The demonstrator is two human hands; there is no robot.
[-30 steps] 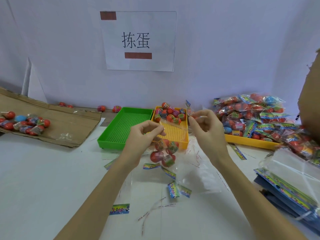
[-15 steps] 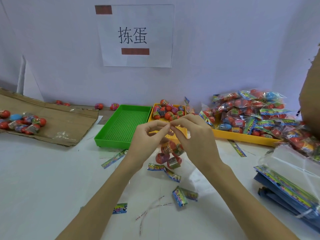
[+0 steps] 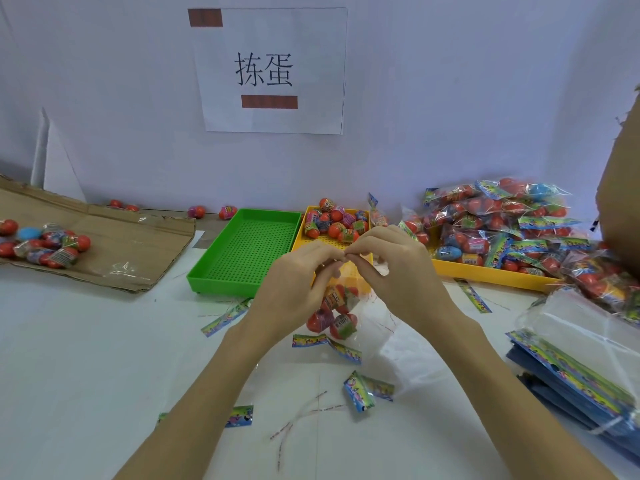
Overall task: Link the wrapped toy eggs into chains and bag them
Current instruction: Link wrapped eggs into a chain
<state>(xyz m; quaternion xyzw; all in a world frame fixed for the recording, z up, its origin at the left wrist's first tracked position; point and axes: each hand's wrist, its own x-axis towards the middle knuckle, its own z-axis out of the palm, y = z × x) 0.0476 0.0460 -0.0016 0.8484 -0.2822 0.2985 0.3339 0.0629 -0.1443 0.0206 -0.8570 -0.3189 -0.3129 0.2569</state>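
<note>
Four eggs [image 3: 334, 311] hang in the bag [image 3: 360, 306] both my hands' fingers [image 3: 330, 252] pinch shut; the sign [image 3: 272, 69] reads 拣蛋.

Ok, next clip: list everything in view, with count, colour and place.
clear bag of eggs: one, red eggs, hanging from both hands
green tray: one, centre
small yellow tray: one, loose eggs, right of green
large yellow tray: one, heaped with filled bags, right
cardboard sheet: one, brown, left, eggs on it
wall sign: one, white
label strips: several, multicoloured, on table
empty bags stack: right edge
left hand: pinching bag top
right hand: pinching bag top
</note>
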